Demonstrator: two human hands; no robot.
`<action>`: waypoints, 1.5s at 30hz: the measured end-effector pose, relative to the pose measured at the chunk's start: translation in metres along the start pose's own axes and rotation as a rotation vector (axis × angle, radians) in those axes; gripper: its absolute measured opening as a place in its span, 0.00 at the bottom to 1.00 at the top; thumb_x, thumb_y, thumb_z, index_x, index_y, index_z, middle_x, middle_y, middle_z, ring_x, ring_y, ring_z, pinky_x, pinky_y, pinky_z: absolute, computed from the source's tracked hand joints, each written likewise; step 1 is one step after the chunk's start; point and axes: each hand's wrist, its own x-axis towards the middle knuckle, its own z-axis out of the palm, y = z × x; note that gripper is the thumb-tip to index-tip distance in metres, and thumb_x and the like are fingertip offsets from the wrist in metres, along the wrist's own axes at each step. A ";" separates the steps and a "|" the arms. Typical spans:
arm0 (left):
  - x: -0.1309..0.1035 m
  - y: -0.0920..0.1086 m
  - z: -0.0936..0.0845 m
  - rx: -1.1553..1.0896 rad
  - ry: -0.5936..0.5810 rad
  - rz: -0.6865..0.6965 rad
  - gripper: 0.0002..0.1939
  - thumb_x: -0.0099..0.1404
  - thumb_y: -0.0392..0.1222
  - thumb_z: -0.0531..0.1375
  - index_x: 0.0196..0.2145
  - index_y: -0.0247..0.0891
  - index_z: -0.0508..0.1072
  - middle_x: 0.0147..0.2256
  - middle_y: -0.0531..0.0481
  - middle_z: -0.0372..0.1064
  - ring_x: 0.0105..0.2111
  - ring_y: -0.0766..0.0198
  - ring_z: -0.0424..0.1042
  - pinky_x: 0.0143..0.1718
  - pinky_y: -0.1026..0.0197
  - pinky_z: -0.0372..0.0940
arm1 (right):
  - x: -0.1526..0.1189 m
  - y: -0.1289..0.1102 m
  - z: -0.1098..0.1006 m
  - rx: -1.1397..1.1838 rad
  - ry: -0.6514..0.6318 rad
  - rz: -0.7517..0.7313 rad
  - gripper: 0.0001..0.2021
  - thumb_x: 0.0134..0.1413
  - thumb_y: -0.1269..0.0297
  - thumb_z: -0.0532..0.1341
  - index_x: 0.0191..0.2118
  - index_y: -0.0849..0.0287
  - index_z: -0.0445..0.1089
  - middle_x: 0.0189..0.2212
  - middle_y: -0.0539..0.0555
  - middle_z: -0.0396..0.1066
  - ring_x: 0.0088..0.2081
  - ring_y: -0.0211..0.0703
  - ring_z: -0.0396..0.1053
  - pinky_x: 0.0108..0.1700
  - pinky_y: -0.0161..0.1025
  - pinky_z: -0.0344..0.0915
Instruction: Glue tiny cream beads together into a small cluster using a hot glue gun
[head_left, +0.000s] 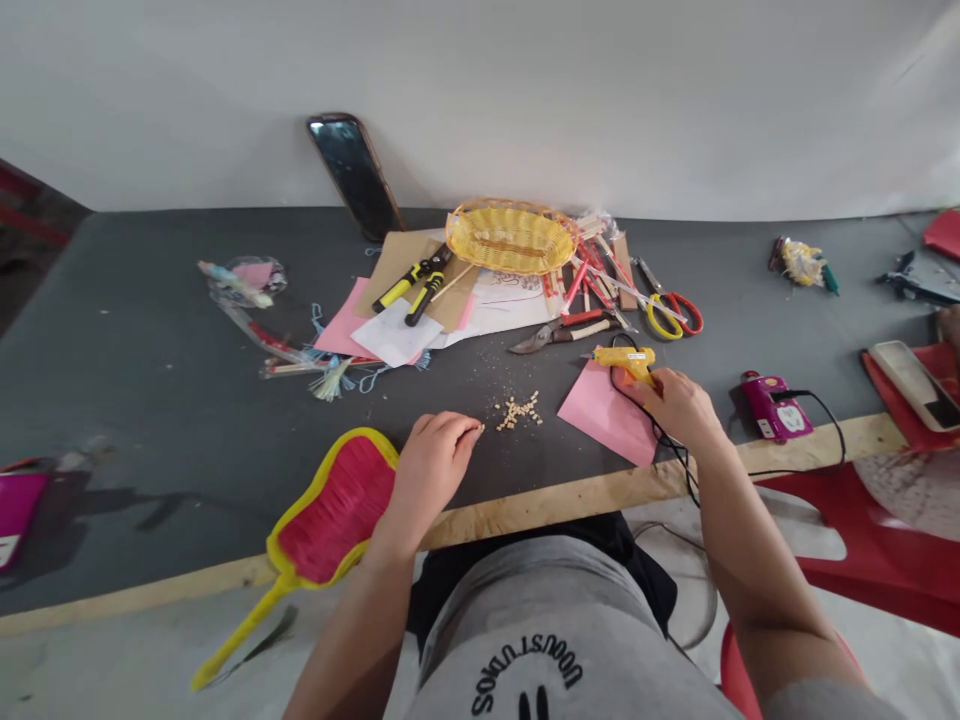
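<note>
My right hand (681, 405) is wrapped round the grip of a yellow hot glue gun (626, 358), whose nozzle points left. Under the gun lies a pink sheet of paper (600, 415). My left hand (439, 455) is closed in a pinch, with a small pale wooden piece (481, 428) showing at the fingertips. Just right of it sits a little heap of cut wooden pieces (517, 411) on the dark tabletop. Beside my left wrist, a hand fan with a red face and yellow rim (337, 510) hangs partly over the table edge.
Behind are pruning shears (551, 336), scissors (667, 310), a wicker basket (514, 240), yellow-black pliers (416, 285) and papers. A phone (356, 175) leans on the wall. Right stands a purple power box (776, 408) with a cable; another person's hand (949, 325) is at the far right.
</note>
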 end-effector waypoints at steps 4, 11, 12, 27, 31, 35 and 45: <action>-0.001 0.000 -0.001 0.027 -0.009 0.008 0.13 0.71 0.44 0.55 0.38 0.40 0.79 0.38 0.43 0.79 0.38 0.52 0.72 0.45 0.52 0.64 | 0.001 0.005 -0.006 0.163 0.101 0.076 0.17 0.60 0.47 0.56 0.31 0.56 0.67 0.27 0.55 0.72 0.31 0.47 0.69 0.34 0.39 0.59; -0.001 0.000 0.000 0.062 -0.017 0.022 0.15 0.72 0.45 0.53 0.39 0.39 0.79 0.39 0.43 0.79 0.38 0.51 0.72 0.45 0.50 0.66 | -0.006 0.014 -0.022 0.753 0.183 0.123 0.19 0.53 0.45 0.64 0.38 0.56 0.66 0.24 0.49 0.71 0.26 0.41 0.68 0.31 0.38 0.64; 0.000 0.000 0.000 0.066 -0.013 0.028 0.15 0.72 0.44 0.53 0.39 0.39 0.79 0.39 0.43 0.79 0.38 0.51 0.72 0.45 0.50 0.66 | -0.009 0.011 -0.024 0.882 0.178 0.107 0.19 0.51 0.46 0.66 0.39 0.56 0.66 0.24 0.48 0.70 0.25 0.40 0.68 0.30 0.38 0.65; -0.001 -0.001 0.005 0.077 0.031 0.066 0.16 0.73 0.45 0.53 0.39 0.40 0.80 0.38 0.43 0.79 0.38 0.51 0.72 0.44 0.51 0.65 | -0.023 0.020 -0.078 0.703 0.805 0.036 0.17 0.44 0.65 0.67 0.43 0.52 0.69 0.40 0.54 0.76 0.37 0.50 0.74 0.42 0.49 0.70; 0.000 -0.001 0.005 0.106 0.026 0.064 0.16 0.72 0.44 0.53 0.39 0.40 0.80 0.38 0.43 0.79 0.38 0.50 0.72 0.44 0.50 0.65 | -0.033 0.002 -0.070 0.890 0.523 0.057 0.17 0.46 0.62 0.68 0.45 0.56 0.73 0.40 0.55 0.76 0.35 0.46 0.73 0.40 0.44 0.69; 0.003 0.000 -0.001 0.230 0.020 0.112 0.17 0.72 0.40 0.52 0.38 0.38 0.81 0.38 0.40 0.79 0.36 0.50 0.72 0.43 0.49 0.66 | -0.035 -0.006 -0.053 1.102 0.344 0.033 0.14 0.48 0.62 0.68 0.44 0.54 0.75 0.40 0.53 0.76 0.30 0.40 0.68 0.32 0.39 0.67; 0.008 0.009 -0.007 0.143 0.062 -0.003 0.15 0.69 0.40 0.54 0.45 0.36 0.80 0.44 0.38 0.77 0.42 0.47 0.74 0.48 0.45 0.68 | -0.037 -0.024 -0.028 1.186 -0.005 -0.075 0.15 0.54 0.56 0.66 0.45 0.58 0.70 0.28 0.50 0.71 0.28 0.39 0.67 0.29 0.37 0.65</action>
